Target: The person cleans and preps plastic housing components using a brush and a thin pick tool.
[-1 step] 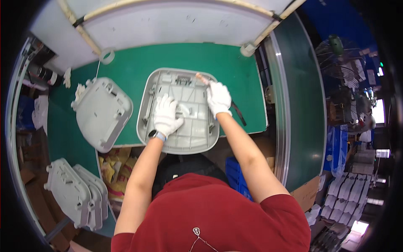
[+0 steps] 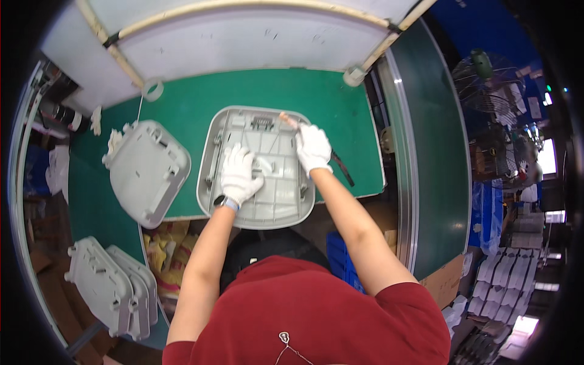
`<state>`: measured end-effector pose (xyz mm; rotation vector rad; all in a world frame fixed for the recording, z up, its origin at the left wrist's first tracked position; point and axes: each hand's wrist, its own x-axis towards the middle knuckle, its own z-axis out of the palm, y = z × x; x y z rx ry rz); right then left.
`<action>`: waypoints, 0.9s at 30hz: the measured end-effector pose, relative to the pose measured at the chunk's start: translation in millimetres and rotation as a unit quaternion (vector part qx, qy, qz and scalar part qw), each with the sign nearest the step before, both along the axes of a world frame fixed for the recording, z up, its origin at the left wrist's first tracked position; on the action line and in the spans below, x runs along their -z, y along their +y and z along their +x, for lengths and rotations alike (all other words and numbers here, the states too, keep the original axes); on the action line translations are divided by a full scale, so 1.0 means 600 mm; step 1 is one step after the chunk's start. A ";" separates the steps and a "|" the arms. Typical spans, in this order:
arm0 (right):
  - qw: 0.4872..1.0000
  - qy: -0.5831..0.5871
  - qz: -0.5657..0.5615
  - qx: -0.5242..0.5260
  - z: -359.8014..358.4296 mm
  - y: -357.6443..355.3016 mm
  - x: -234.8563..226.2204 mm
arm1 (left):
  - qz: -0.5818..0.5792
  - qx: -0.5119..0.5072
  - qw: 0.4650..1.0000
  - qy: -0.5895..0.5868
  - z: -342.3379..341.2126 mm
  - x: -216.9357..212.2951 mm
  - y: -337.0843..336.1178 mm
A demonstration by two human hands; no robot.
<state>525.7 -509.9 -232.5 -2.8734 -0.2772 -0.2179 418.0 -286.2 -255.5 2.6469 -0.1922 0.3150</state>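
Note:
A grey moulded plastic panel (image 2: 267,201) lies with its ribbed side up on the green table (image 2: 201,115), its near edge overhanging the table's front. My left hand (image 2: 238,173), in a white glove with a watch at the wrist, presses flat on the middle of the panel. My right hand (image 2: 313,149), also gloved, is closed on a slim tool (image 2: 286,120). The tool's tan end touches the panel's upper right rim, and its dark end sticks out toward the lower right.
A second grey panel (image 2: 146,170) lies to the left beside a white rag (image 2: 113,145). More panels (image 2: 109,286) are stacked at lower left. A tape roll (image 2: 152,90) sits at the back. Yellow bags (image 2: 163,243) and a blue crate (image 2: 340,255) are below the table. A fan (image 2: 486,79) stands at the right.

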 end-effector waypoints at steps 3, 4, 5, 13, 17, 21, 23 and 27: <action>1.000 -0.008 0.014 -0.008 -0.002 0.002 0.002 | -0.004 0.005 1.000 -0.013 0.000 0.004 0.004; 1.000 -0.004 0.010 -0.005 -0.001 0.003 0.006 | -0.003 0.004 1.000 -0.007 -0.001 0.004 0.003; 1.000 -0.014 0.011 -0.007 -0.002 0.001 0.008 | -0.003 0.006 1.000 -0.016 -0.001 0.001 0.001; 0.999 -0.033 0.030 -0.009 -0.003 -0.004 0.007 | 0.002 0.005 1.000 0.021 0.002 -0.001 -0.003; 0.999 -0.011 0.046 -0.005 -0.004 -0.001 -0.004 | 0.017 0.003 0.999 0.028 0.004 0.003 -0.001; 0.999 -0.003 0.048 -0.001 0.000 -0.006 -0.001 | 0.015 0.007 1.000 0.004 0.007 0.003 -0.006; 0.999 -0.002 0.052 -0.001 -0.002 -0.003 -0.005 | 0.012 0.008 1.000 -0.008 0.005 0.004 -0.005; 0.999 0.010 0.051 -0.001 -0.004 0.001 -0.010 | 0.010 0.006 1.000 -0.009 0.004 0.004 -0.003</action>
